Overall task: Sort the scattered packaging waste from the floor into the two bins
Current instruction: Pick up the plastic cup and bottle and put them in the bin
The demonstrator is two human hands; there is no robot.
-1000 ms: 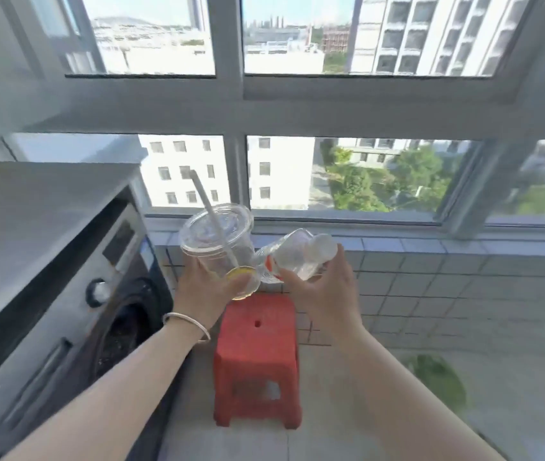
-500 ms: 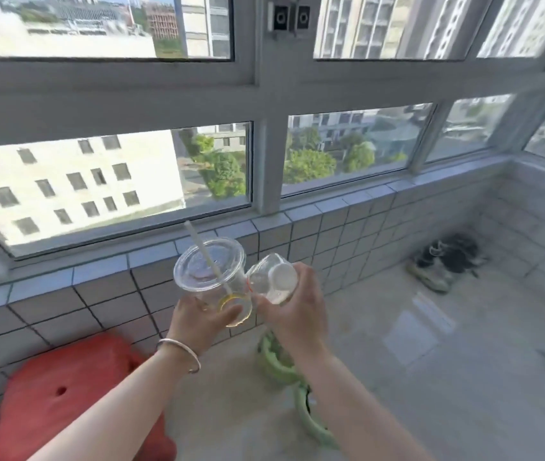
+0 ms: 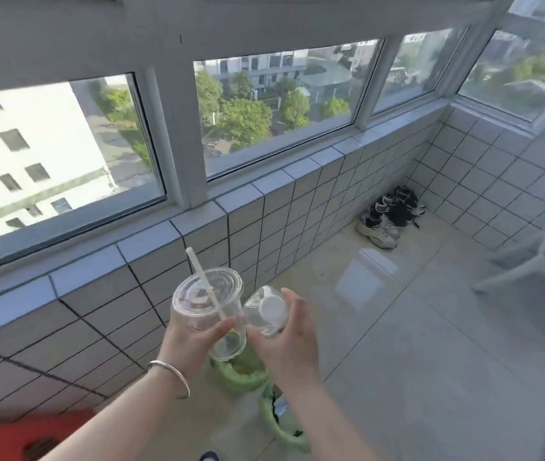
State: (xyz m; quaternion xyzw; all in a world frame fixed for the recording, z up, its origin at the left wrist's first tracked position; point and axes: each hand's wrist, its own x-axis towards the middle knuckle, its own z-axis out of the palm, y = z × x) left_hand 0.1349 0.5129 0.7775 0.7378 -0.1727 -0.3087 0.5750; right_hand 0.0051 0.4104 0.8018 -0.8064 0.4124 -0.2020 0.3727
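**Cup and bottle held above two bins**

Two green-lined bins sit on the floor below both hands. The left hand grips a lidded plastic cup with a straw; the right hand curls round a clear bottle beside it.

Strong daylight comes in through the windows and fills the whole space; the scene is bright and evenly lit, with no deep shadows. The white building outside at the left is close to overexposed, its wall nearly blank. A pale rectangular glare patch lies on the glossy floor, mirroring a window pane. The clear plastic cup and bottle catch soft highlights. The wide-angle lens bends the window frames and tiled wall into curves, most strongly toward the edges. Motion blur softens the right and lower margins: the white chair and the red stool are smeared, while the centre stays fairly sharp.
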